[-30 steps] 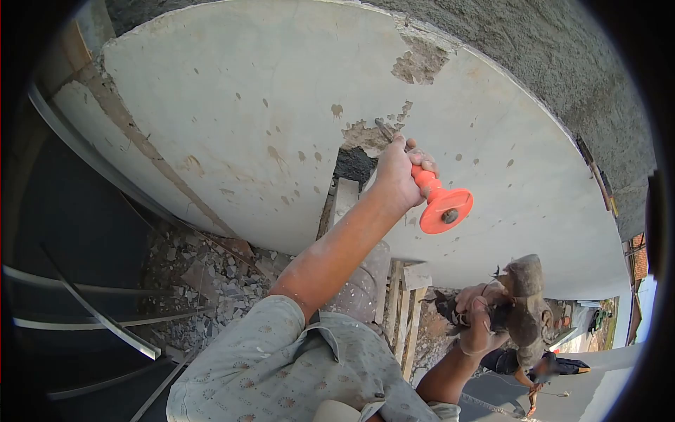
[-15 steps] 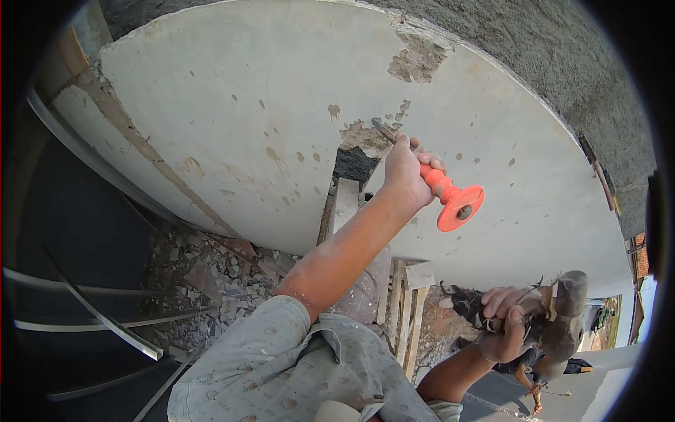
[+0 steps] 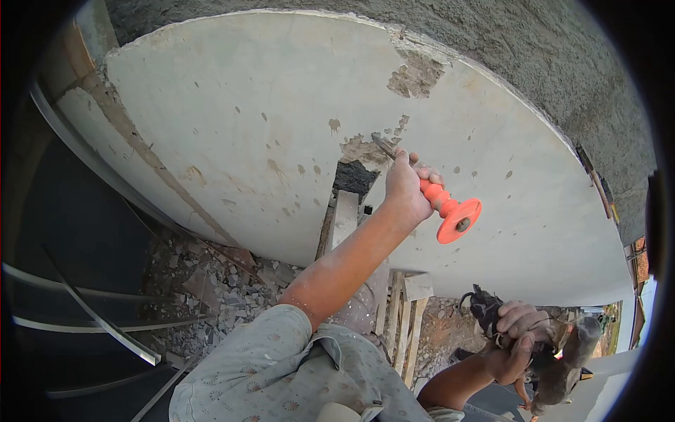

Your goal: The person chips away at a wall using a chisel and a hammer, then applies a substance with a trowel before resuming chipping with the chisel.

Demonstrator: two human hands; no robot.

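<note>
My left hand (image 3: 409, 188) is wrapped round a chisel with an orange grip and round hand guard (image 3: 460, 221). The chisel's metal tip (image 3: 382, 145) meets the pale plastered wall (image 3: 232, 119) at a chipped brown patch (image 3: 360, 150). Down at the right, my right hand (image 3: 517, 337) grips a hammer by its handle, which has dark, ragged wrapping. The hammer's heavy dusty head (image 3: 575, 355) is well apart from the chisel's struck end.
Broken rubble (image 3: 235, 295) covers the ground below the wall. Wooden slats (image 3: 404, 316) stand near my body, and curved metal strips (image 3: 105, 320) lie at the left. Rough grey render (image 3: 534, 49) borders the wall's top. Another person's arm (image 3: 522, 392) shows partly behind the hammer.
My right hand and the hammer have dropped slightly, further from the chisel. The wall sits a little lower in view, while the chisel stays at the same chipped patch.
</note>
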